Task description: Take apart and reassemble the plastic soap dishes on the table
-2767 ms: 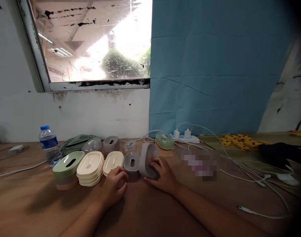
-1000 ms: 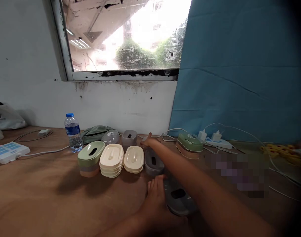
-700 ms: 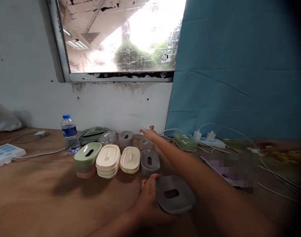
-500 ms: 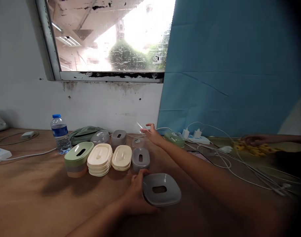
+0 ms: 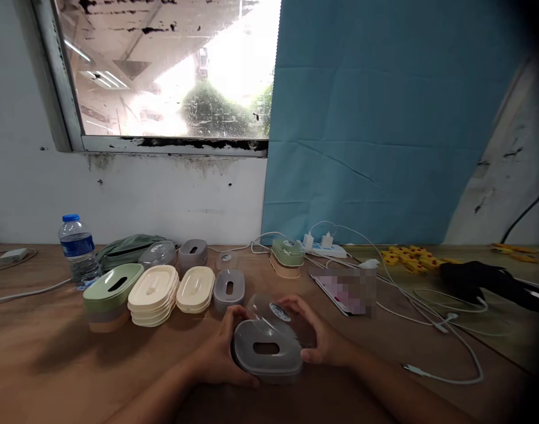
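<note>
My left hand (image 5: 220, 353) grips the left side of a grey plastic box (image 5: 273, 366) whose top has an oblong slot. In my right hand (image 5: 326, 341) is a clear plastic cover (image 5: 263, 307) with a round white sticker, tilted at the back right of the box; whether the two touch I cannot tell. Just beyond my left hand stands a smaller grey slotted box (image 5: 230, 300). Left of it are two stacks of cream lids, a short one (image 5: 195, 288) and a taller one (image 5: 153, 294), then a green slotted box (image 5: 112, 288) on grey and orange pieces.
At the back are another grey slotted box (image 5: 193, 254), clear covers (image 5: 158, 254), a green pouch (image 5: 125, 252) and a water bottle (image 5: 79, 250). To the right lie a green box (image 5: 287, 253), a phone (image 5: 340, 291), a power strip (image 5: 333, 251), white cables and yellow items (image 5: 408, 258).
My right hand has come back from near the wall with the clear cover, to the grey box. My left hand still holds the box. The view has turned right, and a co-worker's hand is gone.
</note>
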A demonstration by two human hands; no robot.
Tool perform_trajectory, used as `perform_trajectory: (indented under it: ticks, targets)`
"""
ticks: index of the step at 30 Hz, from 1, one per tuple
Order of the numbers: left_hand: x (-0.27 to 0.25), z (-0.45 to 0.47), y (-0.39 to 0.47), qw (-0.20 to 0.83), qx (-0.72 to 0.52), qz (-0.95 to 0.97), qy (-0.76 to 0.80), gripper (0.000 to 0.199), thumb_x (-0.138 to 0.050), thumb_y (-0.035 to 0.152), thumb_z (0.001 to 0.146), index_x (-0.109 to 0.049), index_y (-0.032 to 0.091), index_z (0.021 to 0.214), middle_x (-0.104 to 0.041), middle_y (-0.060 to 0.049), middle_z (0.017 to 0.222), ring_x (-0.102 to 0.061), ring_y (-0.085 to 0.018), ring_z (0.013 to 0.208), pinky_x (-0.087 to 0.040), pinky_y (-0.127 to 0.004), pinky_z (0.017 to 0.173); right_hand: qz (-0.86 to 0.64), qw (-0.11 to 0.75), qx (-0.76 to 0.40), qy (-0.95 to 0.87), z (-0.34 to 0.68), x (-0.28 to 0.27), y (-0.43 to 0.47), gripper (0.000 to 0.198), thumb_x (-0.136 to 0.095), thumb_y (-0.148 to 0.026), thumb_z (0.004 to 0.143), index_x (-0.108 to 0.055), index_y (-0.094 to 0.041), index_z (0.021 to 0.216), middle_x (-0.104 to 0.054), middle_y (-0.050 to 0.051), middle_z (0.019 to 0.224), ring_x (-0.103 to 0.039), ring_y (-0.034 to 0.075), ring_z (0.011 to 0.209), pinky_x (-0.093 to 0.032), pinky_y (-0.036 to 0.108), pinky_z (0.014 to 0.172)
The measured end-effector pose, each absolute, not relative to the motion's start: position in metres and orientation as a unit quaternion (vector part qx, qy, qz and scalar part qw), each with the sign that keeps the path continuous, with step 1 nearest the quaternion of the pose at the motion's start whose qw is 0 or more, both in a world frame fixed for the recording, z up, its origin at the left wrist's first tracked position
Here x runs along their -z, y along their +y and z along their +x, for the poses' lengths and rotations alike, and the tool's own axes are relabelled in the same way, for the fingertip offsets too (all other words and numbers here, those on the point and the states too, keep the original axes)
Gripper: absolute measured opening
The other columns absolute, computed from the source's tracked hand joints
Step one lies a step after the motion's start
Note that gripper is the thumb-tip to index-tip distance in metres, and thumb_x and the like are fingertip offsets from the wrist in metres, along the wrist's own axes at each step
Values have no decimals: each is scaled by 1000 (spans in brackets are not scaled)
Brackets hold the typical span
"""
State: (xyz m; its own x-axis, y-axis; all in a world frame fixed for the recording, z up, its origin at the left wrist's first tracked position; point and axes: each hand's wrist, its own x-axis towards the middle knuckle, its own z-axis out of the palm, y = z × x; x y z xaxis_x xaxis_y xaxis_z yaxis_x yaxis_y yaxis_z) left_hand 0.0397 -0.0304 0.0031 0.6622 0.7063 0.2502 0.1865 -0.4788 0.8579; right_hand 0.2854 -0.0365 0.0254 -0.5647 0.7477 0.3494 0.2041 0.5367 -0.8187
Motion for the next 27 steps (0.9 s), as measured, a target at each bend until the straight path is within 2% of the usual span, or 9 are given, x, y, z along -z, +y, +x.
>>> perform_trajectory:
  ticks: [5, 11, 20, 27]
  targets:
    - [0, 38, -30, 417, -296, 802, 308, 92, -78, 29, 45, -18, 21, 115, -35, -9, 120, -35, -24, 117, -29, -39, 99, -289, 336, -359, -821, 289, -24, -35, 81, -60, -60, 56, -30, -18, 117, -44, 14, 120, -43, 26, 114, -31, 39, 96]
    - [2, 38, -29, 426, -287, 796, 320, 95, -77, 30, 47, -12, 22, 116, -30, -12, 124, -32, -25, 121, -26, -38, 102, -306, 311, -313, -844, 293, -13, -34, 79, -69, -36, 50, -33, -17, 118, -42, 14, 124, -42, 26, 114, -31, 39, 97]
    - [-4, 40, -33, 463, -289, 783, 299, 86, -76, 26, 51, -14, 22, 111, -41, -10, 120, -41, -23, 115, -31, -38, 99, -265, 319, -294, -861, 291, -13, -32, 75, -67, -33, 52, -34, -18, 117, -35, 14, 127, -36, 27, 119, -29, 40, 99]
    - [-4, 41, -33, 449, -283, 783, 324, 87, -77, 25, 49, -15, 22, 110, -40, -10, 119, -42, -23, 114, -32, -37, 97, -263, 323, -304, -857, 294, -6, -27, 78, -70, -33, 48, -35, -19, 116, -41, 9, 114, -43, 26, 107, -34, 38, 93]
